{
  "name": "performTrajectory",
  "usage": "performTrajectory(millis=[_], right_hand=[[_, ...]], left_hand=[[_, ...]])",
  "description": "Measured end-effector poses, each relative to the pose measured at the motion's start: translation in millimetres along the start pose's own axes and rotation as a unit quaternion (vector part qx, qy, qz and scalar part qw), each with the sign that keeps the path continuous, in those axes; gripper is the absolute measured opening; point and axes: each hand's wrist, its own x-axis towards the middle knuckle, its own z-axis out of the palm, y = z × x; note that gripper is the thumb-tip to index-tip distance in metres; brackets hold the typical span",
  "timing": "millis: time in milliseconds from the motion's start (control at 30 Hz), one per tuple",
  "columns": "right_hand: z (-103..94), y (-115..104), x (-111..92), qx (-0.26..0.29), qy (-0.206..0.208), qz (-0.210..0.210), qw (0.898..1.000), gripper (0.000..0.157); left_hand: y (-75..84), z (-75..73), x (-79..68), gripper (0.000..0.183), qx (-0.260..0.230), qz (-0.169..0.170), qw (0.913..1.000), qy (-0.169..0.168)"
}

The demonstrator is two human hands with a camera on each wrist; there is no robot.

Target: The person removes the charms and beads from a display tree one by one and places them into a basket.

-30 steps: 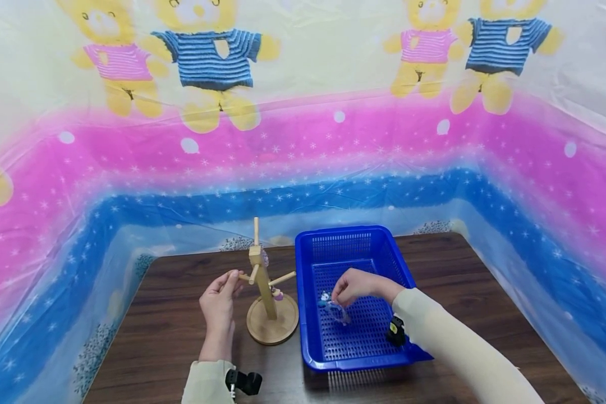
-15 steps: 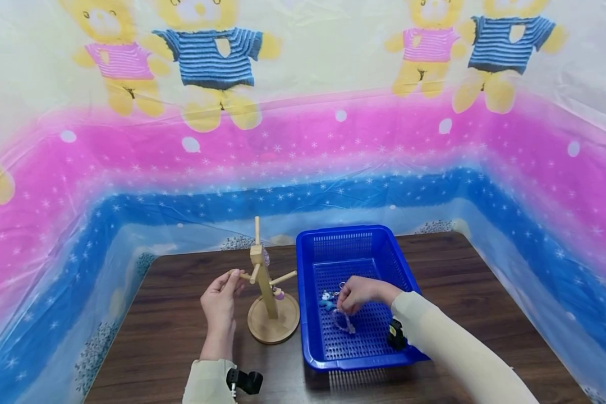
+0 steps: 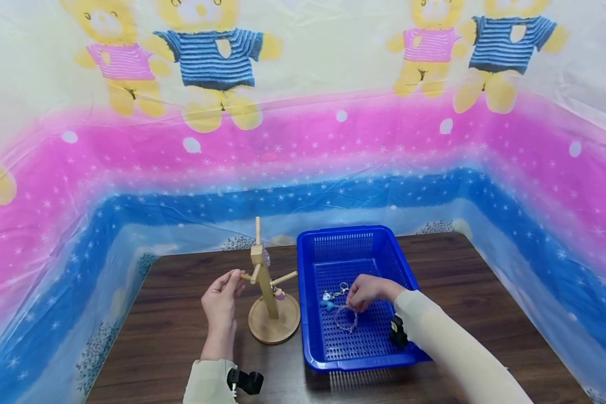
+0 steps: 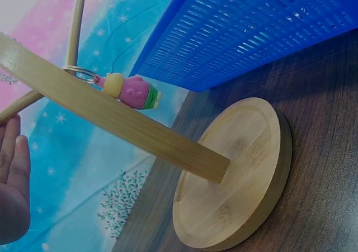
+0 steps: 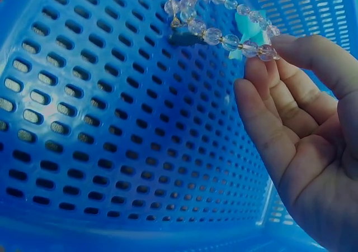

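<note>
Over the floor of the blue plastic basket (image 3: 384, 348), my right hand (image 3: 367, 292) pinches a beaded bracelet (image 5: 215, 37) of clear pinkish beads between thumb and fingertips. The bracelet hangs as a loop in the head view. Just left of it lies a keychain (image 3: 326, 302) with a blue and white figure and a metal ring. My left hand (image 3: 221, 297) grips the end of a peg on the wooden stand (image 3: 267, 286). On another peg hangs a keychain with a pink and yellow figure (image 4: 131, 90). Something beaded (image 3: 267, 257) hangs near the stand's top.
The stand's round base (image 3: 275, 331) is close to the basket's left wall. Both rest on a dark wooden table (image 3: 151, 336). A printed cloth (image 3: 303, 146) with bears surrounds the table at the back and sides.
My right hand has moved a little right and down within the basket, carrying the bracelet, and the blue figure keychain shows more fully. My left hand stays on the peg.
</note>
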Motion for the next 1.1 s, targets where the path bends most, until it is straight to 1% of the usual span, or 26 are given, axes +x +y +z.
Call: performTrajectory(millis=[267, 367, 633, 833, 967, 1100], right_hand=[[-0.8, 9, 3, -0.002, 0.017, 0.019, 1.0, 0.014], [-0.6, 12, 5, -0.001, 0.021, 0.024, 0.999, 0.015], [0.0, 19, 9, 0.002, 0.036, 0.036, 0.999, 0.016], [0.7, 23, 10, -0.001, 0.049, 0.035, 0.998, 0.014], [1.3, 24, 10, -0.003, 0.057, 0.038, 0.998, 0.013], [1.6, 24, 10, -0.015, 0.063, 0.035, 0.997, 0.012]], left_hand=[[-0.4, -0.3, 0.7, 0.025, 0.003, 0.002, 1.0, 0.001], [-1.0, -0.5, 1.3, 0.026, -0.006, 0.004, 1.0, 0.002], [0.4, -0.2, -0.1, 0.027, -0.01, -0.004, 0.9999, -0.002], [0.4, 0.7, 0.1, 0.026, -0.014, -0.002, 0.9999, -0.005], [0.2, 0.2, 0.1, 0.027, -0.013, -0.003, 0.9999, -0.002], [-0.1, -0.2, 0.0, 0.025, -0.008, -0.001, 1.0, -0.002]])
